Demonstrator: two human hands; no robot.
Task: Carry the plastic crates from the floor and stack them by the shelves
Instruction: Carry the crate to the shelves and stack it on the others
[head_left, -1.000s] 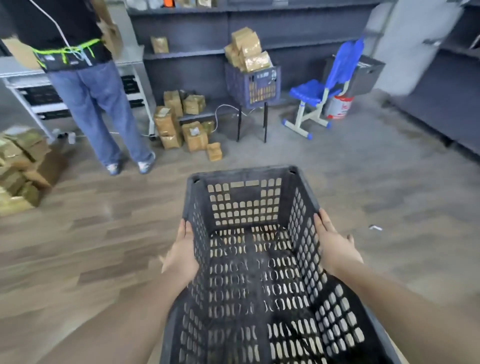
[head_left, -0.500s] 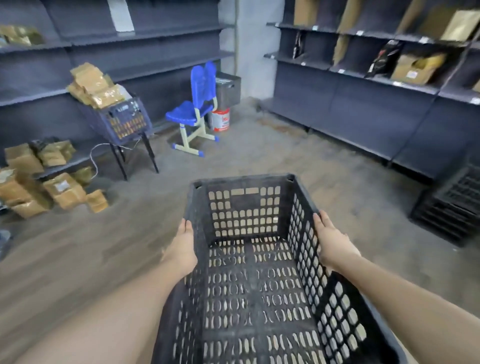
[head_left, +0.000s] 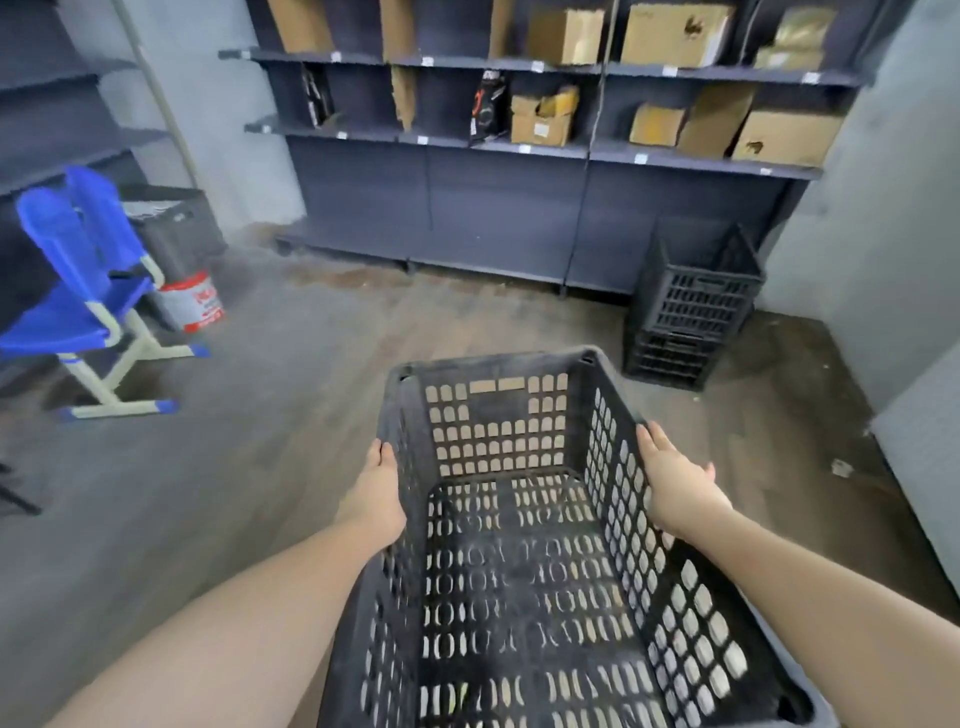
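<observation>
I hold an empty black perforated plastic crate (head_left: 498, 431) out in front of me, above the floor. My left hand (head_left: 376, 493) presses flat against its left wall and my right hand (head_left: 672, 480) against its right wall, fingers pointing forward. A stack of black crates (head_left: 693, 306) stands on the floor ahead to the right, against the dark shelves (head_left: 519, 150) that carry cardboard boxes.
A blue chair (head_left: 88, 291) stands at the left, with a white and red bucket (head_left: 192, 301) and a dark bin (head_left: 171, 223) behind it. A grey wall (head_left: 872, 208) closes the right side. Wooden floor (head_left: 311, 364) lies between me and the shelves.
The view has swung to the right: the person, the boxes and the table have left the frame, and the shelves with the crate stack are now ahead. Both hands keep the same hold.
</observation>
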